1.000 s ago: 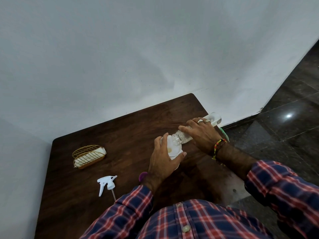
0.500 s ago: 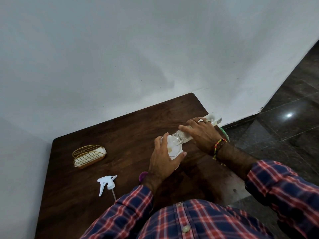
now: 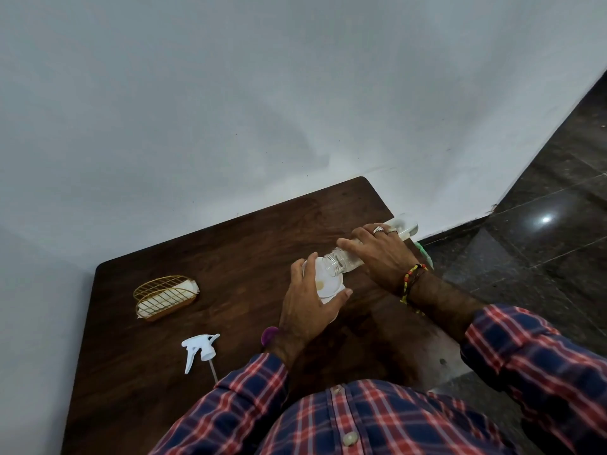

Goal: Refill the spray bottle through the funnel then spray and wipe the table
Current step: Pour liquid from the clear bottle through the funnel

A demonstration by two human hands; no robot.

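— Tipping toward the left, what is that clear bottle (image 3: 348, 259) doing?

— It lies almost level above the dark wooden worktop (image 3: 230, 244), its open threaded mouth over the wide white funnel (image 3: 325, 282). The right hand (image 3: 382, 254) wraps round its body from above, fingers curled over it, rings showing on two of them. The bottle's base sticks out past the hand toward the far right edge of the worktop.

— And the left hand (image 3: 307, 310)?

— It clasps the funnel's rim, thumb on the near right side and fingers round the far left. Whatever stands under the funnel is hidden by that hand, so I cannot tell what the funnel sits in.

— Where is the sprayer top?

— The white trigger head (image 3: 200, 351) lies on its side on the worktop, near left, well apart from both hands, its thin dip tube (image 3: 213, 371) pointing toward the person.

— Anything else on the worktop?

— A gold wire holder (image 3: 164, 297) with white napkins in it sits further left. A small purple thing (image 3: 270, 334) peeks out just beside the left wrist. Something green (image 3: 423, 254) shows behind the right wrist, at the worktop's right edge; it is too hidden to identify.

— Clothing?

— Plaid sleeves in red and navy, and a beaded bracelet (image 3: 412, 279) on the right wrist.
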